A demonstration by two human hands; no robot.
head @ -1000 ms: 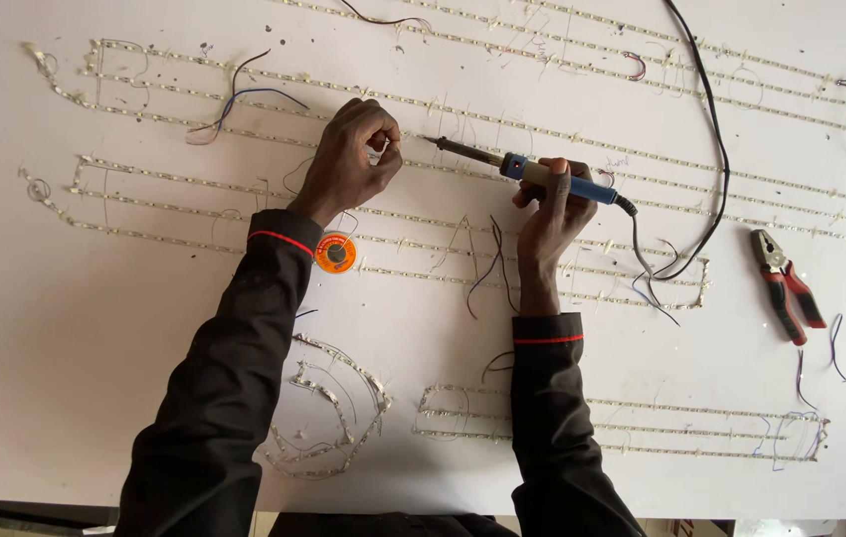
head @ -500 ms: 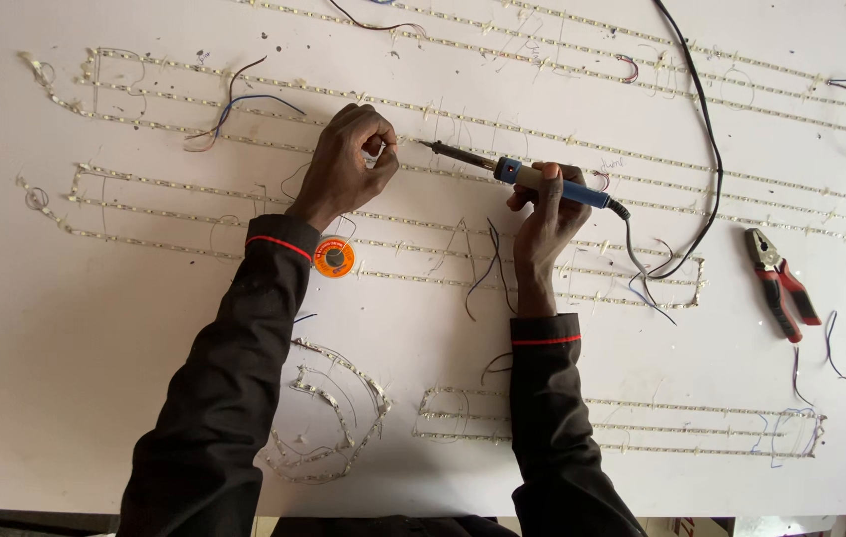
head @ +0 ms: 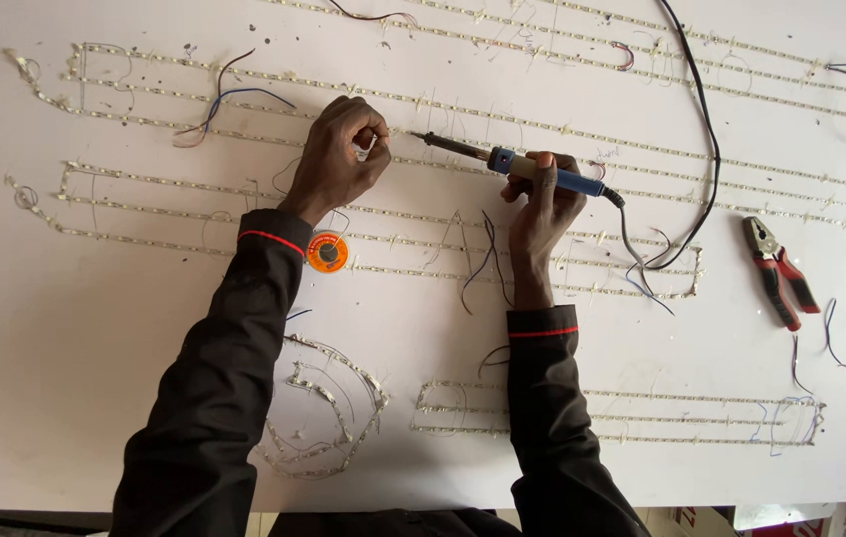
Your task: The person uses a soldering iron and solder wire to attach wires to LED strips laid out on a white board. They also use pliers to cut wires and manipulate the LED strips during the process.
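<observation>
white and matte, the tabletop (head: 75,348) is a flat board with thin, knobbly led strips (head: 244,189) laid over it in long rows and loops. the landmark here is the soldering iron (head: 512,164), a slim tool with a blue handle and a dark metal shaft ending in a fine tip. the right hand (head: 540,204) has its grip wrapped closed around the blue handle, held low and nearly level, probably so the tip can meet the strip at a shallow angle. just beyond the iron's tip, the left hand (head: 341,159) has its grip pinched together on something small and pale at the strip; i cannot tell whether it is solder wire or a lead. it seems placed there to steady the joint right where the tip lands. below the iron's tip, touching the left sleeve cuff, lies a small round orange spool (head: 327,252). a black cable (head: 696,119) runs from the iron's rear end up and away across the board. well off past the iron's handle end lie red-handled pliers (head: 776,273), jaws shut, beside loose thin wire offcuts.
</observation>
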